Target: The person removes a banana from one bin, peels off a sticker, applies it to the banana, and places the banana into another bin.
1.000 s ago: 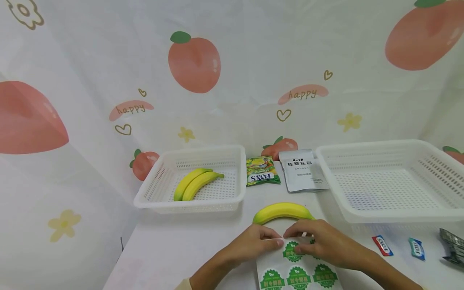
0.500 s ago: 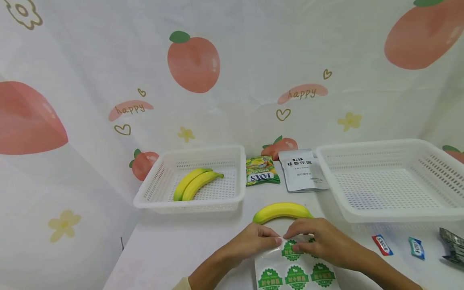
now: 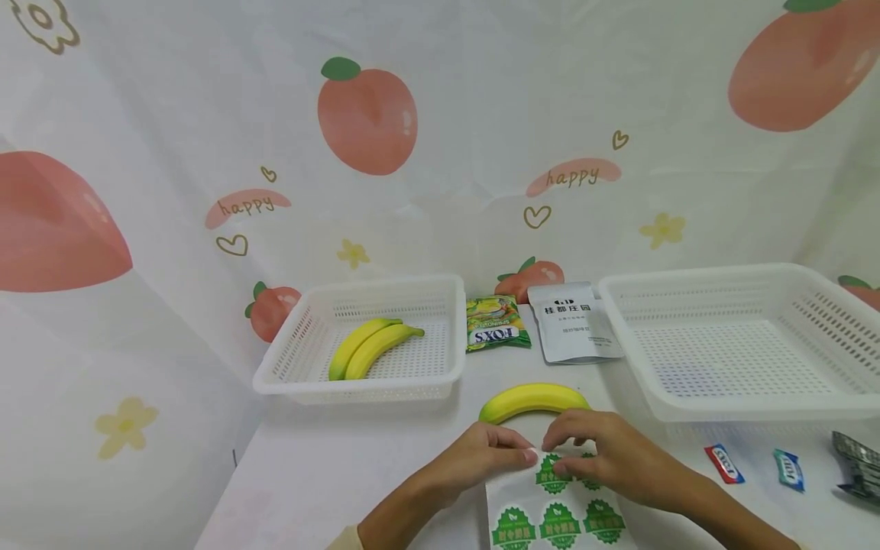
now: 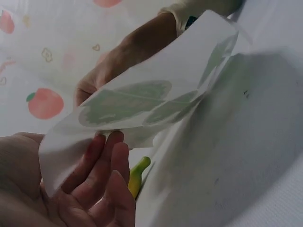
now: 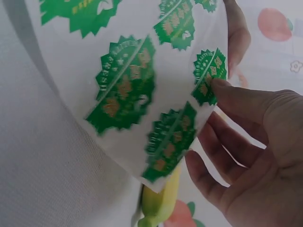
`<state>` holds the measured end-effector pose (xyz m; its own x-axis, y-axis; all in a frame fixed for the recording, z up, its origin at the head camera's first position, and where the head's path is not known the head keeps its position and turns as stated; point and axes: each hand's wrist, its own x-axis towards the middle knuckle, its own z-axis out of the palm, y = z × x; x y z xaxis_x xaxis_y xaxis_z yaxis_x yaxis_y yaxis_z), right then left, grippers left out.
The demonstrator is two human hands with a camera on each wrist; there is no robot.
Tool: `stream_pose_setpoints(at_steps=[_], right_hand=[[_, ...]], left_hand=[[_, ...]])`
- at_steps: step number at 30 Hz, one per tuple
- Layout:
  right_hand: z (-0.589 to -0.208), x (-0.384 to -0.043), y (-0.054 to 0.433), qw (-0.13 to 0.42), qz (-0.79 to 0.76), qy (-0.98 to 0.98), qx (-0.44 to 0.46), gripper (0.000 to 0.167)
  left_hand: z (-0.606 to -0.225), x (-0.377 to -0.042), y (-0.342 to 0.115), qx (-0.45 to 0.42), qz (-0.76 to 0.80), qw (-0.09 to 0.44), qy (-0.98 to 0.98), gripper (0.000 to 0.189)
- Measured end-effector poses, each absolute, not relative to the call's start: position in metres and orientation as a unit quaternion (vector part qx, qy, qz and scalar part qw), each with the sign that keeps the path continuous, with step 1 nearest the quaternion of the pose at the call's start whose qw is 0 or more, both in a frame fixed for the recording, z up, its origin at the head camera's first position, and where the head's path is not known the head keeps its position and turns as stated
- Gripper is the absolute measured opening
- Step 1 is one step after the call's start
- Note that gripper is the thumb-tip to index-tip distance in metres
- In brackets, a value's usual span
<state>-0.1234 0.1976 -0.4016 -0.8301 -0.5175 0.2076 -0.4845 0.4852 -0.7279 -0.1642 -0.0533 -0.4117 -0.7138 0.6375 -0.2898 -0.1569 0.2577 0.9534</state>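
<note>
Between my hands is a white sticker sheet (image 3: 512, 500) printed with green jagged-edged round labels, its surface bowed in both wrist views. My left hand (image 3: 474, 462) pinches its far left edge, thumb on top and fingers curled beneath. My right hand (image 3: 612, 458) pinches the far edge further right, the thumb lying on a green sticker (image 5: 207, 78) and the other fingers behind the sheet. Just beyond the sheet a yellow banana (image 3: 532, 399) with a green tip lies on the white table (image 3: 309, 473).
At the back left, a white basket (image 3: 357, 389) holds two bananas (image 3: 374, 347). Another white basket (image 3: 763, 409) stands at the right. A green FOX'S candy bag (image 3: 496, 325) and a silver pouch (image 3: 576, 325) lie between them. Small red (image 3: 724, 464) and teal wrapped candies (image 3: 789, 470) lie right, near a black packet (image 3: 859, 466).
Both hands keep their grip at the sheet's far edge. The sheet shifts and flexes slightly, and the right fingers move up a little. The baskets and bananas stay in place.
</note>
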Motion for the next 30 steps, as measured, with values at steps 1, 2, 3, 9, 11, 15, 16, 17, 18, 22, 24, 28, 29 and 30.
stream_pose_setpoints(at_steps=[1, 2, 3, 9, 11, 15, 16, 17, 18, 22, 24, 28, 29, 30], right_hand=[[-0.4019, -0.1231, 0.1975, 0.017, -0.415, 0.862, -0.291, 0.018], [-0.4019, -0.123, 0.1972, 0.017, -0.414, 0.863, -0.288, 0.018], [-0.4019, -0.1229, 0.1969, 0.016, -0.414, 0.864, -0.287, 0.018], [-0.4034, -0.1214, 0.1961, -0.033, -0.403, 0.861, -0.308, 0.016], [-0.4047, -0.1214, 0.1957, -0.061, -0.396, 0.859, -0.32, 0.016], [-0.4055, -0.1209, 0.1952, -0.081, -0.386, 0.86, -0.324, 0.016], [-0.4056, -0.1206, 0.195, -0.084, -0.384, 0.861, -0.324, 0.015], [-0.4056, -0.1203, 0.1949, -0.086, -0.381, 0.862, -0.323, 0.015], [-0.4053, -0.1197, 0.1947, -0.086, -0.381, 0.862, -0.322, 0.015], [-0.4048, -0.1186, 0.1935, -0.102, -0.375, 0.862, -0.324, 0.015], [-0.4043, -0.1183, 0.1928, -0.107, -0.377, 0.862, -0.321, 0.015], [-0.4033, -0.1182, 0.1916, -0.099, -0.385, 0.867, -0.302, 0.017], [-0.4032, -0.1181, 0.1916, -0.095, -0.388, 0.867, -0.297, 0.017], [-0.4035, -0.1182, 0.1915, -0.094, -0.392, 0.866, -0.297, 0.017]], left_hand=[[-0.4113, -0.1637, -0.0529, 0.166, 0.587, 0.339, 0.716, 0.022], [-0.4109, -0.1632, -0.0525, 0.163, 0.589, 0.339, 0.716, 0.022], [-0.4104, -0.1627, -0.0523, 0.161, 0.59, 0.337, 0.716, 0.022], [-0.4108, -0.163, -0.0533, 0.148, 0.593, 0.343, 0.714, 0.024], [-0.4121, -0.1637, -0.0541, 0.143, 0.597, 0.348, 0.708, 0.025], [-0.4131, -0.1637, -0.0552, 0.139, 0.608, 0.353, 0.698, 0.026], [-0.4129, -0.1633, -0.0552, 0.139, 0.609, 0.352, 0.697, 0.027], [-0.4125, -0.163, -0.0551, 0.138, 0.611, 0.353, 0.695, 0.027], [-0.4123, -0.1627, -0.055, 0.138, 0.612, 0.352, 0.695, 0.027], [-0.4134, -0.1618, -0.0543, 0.131, 0.613, 0.349, 0.697, 0.028], [-0.4144, -0.1618, -0.054, 0.128, 0.614, 0.349, 0.697, 0.029], [-0.4157, -0.1626, -0.0537, 0.126, 0.616, 0.349, 0.695, 0.029], [-0.4156, -0.1626, -0.0535, 0.126, 0.616, 0.348, 0.695, 0.029], [-0.4152, -0.1624, -0.0532, 0.127, 0.614, 0.347, 0.698, 0.029]])
